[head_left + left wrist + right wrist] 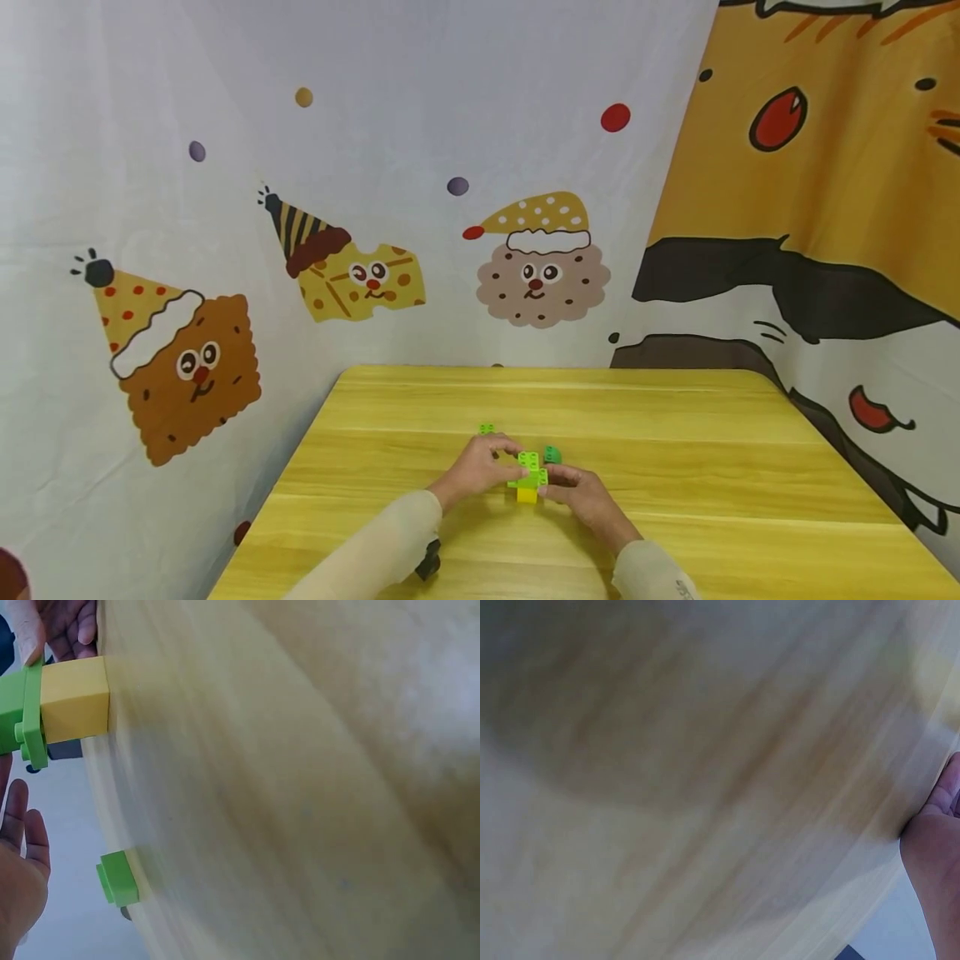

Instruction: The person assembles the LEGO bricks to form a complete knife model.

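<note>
Light-green stack (528, 471) atop yellow block (527, 496); left hand (477, 467), left of yellow block, pinching stack; right hand (587, 498), right of yellow block, pinching stack's side; dark-green brick (552, 454) behind yellow block, rightward; small brick (487, 429) farther behind, left

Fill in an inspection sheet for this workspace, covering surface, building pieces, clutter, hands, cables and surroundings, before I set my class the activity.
Surface: wood-grain table, yellowish.
Building pieces: block stack, green above, yellow block at the bottom.
Clutter: loose bright green brick beyond the left hand; darker green piece behind the stack; black object beside the left sleeve, identity unclear.
Hands: left hand and right hand hold the stack from either side.
Cables: nothing seen.
Surroundings: pale backdrop with cartoon foods in hats; large cartoon print at right.
</note>
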Tool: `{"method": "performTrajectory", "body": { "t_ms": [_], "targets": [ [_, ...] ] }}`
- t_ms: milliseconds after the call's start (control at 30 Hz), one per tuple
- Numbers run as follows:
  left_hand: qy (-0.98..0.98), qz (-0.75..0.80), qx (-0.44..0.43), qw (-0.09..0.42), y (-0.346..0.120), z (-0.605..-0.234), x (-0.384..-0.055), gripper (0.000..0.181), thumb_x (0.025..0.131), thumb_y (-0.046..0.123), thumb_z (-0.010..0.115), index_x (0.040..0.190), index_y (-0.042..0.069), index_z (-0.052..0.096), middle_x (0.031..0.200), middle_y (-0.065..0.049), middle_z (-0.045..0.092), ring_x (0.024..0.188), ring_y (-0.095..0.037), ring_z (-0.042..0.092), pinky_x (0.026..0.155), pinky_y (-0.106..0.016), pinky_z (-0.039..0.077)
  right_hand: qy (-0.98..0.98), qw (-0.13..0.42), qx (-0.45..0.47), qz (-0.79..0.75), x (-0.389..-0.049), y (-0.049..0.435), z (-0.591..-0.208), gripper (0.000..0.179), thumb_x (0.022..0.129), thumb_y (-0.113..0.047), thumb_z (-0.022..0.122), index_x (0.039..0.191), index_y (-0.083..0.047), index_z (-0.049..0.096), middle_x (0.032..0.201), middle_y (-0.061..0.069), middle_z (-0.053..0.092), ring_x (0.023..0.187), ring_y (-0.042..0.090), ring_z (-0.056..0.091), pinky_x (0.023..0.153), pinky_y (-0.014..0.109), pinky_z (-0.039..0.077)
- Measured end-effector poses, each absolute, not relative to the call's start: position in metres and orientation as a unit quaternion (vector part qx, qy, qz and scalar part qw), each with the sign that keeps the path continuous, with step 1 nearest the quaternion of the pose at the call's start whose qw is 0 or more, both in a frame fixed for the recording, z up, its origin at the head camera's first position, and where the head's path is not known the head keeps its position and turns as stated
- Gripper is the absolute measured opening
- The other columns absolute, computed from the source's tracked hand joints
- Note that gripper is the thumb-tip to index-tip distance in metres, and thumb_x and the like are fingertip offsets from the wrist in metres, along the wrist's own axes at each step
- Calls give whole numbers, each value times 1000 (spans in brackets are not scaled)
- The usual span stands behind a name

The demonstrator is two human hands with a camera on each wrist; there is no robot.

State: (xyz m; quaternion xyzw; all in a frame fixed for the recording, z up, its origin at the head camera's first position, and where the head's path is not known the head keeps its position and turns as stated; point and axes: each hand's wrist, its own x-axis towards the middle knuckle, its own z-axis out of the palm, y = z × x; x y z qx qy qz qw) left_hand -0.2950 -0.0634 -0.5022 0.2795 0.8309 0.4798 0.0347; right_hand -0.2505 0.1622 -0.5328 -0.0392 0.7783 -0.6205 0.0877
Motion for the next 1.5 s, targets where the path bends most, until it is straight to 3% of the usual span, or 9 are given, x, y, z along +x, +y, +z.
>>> {"method": "performTrajectory", "body": {
  "t_ms": [333, 700, 1000, 1133, 1367, 1500],
  "targets": [
    [833, 472, 287, 27, -61, -503, -294, 29, 88, 34, 77, 113, 19, 74, 108, 14, 64, 109, -28, 59, 91, -46, 46, 785, 92, -37, -612, -250, 164, -530, 53, 87, -31, 78, 129, -2, 64, 125, 13, 65, 116, 32, 58, 97, 52, 46],
    [833, 476, 279, 42, -66, -504, -294, 32, 88, 40, 76, 114, 23, 73, 110, 13, 64, 110, -28, 59, 88, -38, 45, 779, 95, -43, -618, -251, 163, -533, 54, 86, -34, 79, 129, -4, 65, 125, 12, 65, 116, 30, 58, 97, 51, 46],
    [831, 483, 270, 57, -70, -502, -295, 39, 87, 46, 76, 119, 25, 71, 114, 15, 63, 113, -27, 58, 91, -40, 44, 779, 96, -35, -619, -251, 163, -532, 55, 85, -34, 79, 129, -4, 65, 125, 12, 65, 117, 31, 57, 97, 52, 45],
    [828, 488, 269, 62, -73, -499, -297, 41, 87, 47, 75, 121, 24, 71, 116, 11, 65, 115, -28, 57, 93, -42, 43, 777, 97, -34, -621, -251, 163, -531, 54, 85, -33, 80, 129, -4, 65, 124, 11, 65, 116, 30, 57, 98, 52, 45],
    [822, 508, 252, 51, -79, -496, -305, 36, 91, 41, 72, 121, 21, 70, 121, -5, 66, 115, -27, 58, 92, -42, 44, 778, 88, -29, -622, -251, 162, -531, 51, 85, -29, 80, 127, -3, 66, 121, 11, 67, 111, 25, 60, 93, 45, 49],
    [825, 510, 241, 42, -82, -493, -310, 33, 94, 39, 69, 120, 19, 70, 120, -4, 66, 111, -22, 58, 91, -40, 46, 774, 80, -27, -628, -250, 161, -531, 49, 85, -25, 81, 125, -1, 67, 120, 13, 67, 107, 24, 61, 91, 41, 50]
  ]
}}
